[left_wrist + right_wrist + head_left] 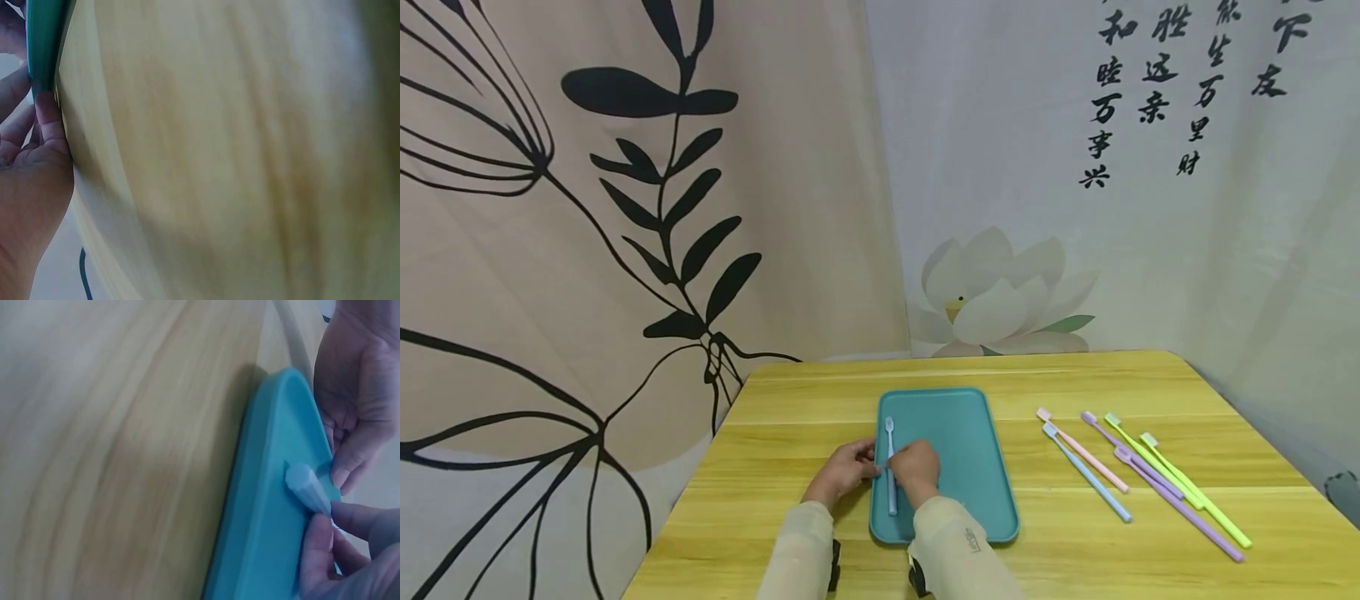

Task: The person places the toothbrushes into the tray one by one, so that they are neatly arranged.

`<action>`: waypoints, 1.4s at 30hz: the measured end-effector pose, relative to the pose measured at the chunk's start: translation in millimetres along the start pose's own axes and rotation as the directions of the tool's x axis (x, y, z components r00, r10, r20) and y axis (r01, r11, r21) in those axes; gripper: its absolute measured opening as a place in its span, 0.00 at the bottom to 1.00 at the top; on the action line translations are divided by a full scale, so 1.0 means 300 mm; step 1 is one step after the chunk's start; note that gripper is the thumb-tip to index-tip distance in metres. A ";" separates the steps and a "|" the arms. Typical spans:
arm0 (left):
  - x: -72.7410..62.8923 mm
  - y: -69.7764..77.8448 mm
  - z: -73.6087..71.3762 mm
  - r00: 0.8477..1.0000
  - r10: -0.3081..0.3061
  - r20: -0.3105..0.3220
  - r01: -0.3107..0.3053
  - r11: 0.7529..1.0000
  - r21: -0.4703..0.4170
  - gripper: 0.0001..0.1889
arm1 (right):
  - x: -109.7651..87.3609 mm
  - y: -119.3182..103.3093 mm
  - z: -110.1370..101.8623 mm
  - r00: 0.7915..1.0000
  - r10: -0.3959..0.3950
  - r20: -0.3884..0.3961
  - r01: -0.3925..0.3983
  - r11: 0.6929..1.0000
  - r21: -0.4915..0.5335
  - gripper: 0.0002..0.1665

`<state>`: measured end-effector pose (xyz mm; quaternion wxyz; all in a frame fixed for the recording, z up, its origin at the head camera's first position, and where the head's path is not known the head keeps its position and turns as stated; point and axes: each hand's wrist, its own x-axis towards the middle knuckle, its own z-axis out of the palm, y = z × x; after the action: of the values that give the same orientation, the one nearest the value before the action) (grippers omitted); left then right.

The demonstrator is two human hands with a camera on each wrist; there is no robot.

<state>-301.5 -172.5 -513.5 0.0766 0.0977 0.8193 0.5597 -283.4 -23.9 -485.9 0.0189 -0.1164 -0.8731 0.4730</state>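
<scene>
Blue toothbrush (pixel 892 497) in the right hand's (pixel 916 468) pinch sits within the teal tray (pixel 962 433), along its left side, with the bristle head toward the tray's far end and the handle toward its near end. Thumb and fingers of the right hand close on the brush, as the right wrist view shows, and the handle's end pokes out from between them; whether the brush rests fully on the tray's floor I cannot tell. Across from it, the left hand (pixel 844 472) holds the tray's left rim, its digits pressed against the edge. Both forearms, in pale sleeves (pixel 966 550), come in from the tray's near end. The tray lies flat on a wooden table (pixel 760 467). To the right of the tray, well apart from it, lie six more toothbrushes: a pink one (pixel 1097 464) and a second blue one (pixel 1093 481) nearest it, then two purple ones (pixel 1198 527) and two yellow-green ones (pixel 1225 523) farther off. All six slant, heads toward the tray's far end. Beyond the tray and table hangs a cloth backdrop (pixel 820 208) printed with dark plants, a pale lotus and black characters.
</scene>
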 end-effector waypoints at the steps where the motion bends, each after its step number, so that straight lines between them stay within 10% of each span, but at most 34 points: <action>1: 0.001 0.002 0.001 1.000 0.004 0.003 -0.004 1.000 0.002 0.30 | 0.001 0.002 -0.001 1.000 -0.003 0.000 0.003 1.000 0.002 0.05; 29: 0.009 0.014 0.007 0.999 -0.043 -0.028 0.046 0.991 0.126 0.31 | 0.061 0.080 -0.115 0.996 -0.047 0.072 0.038 0.992 0.120 0.07; 42: 0.016 -0.002 0.004 0.997 -0.069 -0.030 0.071 0.993 0.092 0.32 | 0.100 0.119 -0.239 0.981 -0.068 0.181 -0.011 0.915 0.404 0.18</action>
<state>-305.8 -170.3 -514.7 0.0806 0.0649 0.8483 0.5193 -295.7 60.3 -478.2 -0.0348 -0.0512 -0.7561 0.6516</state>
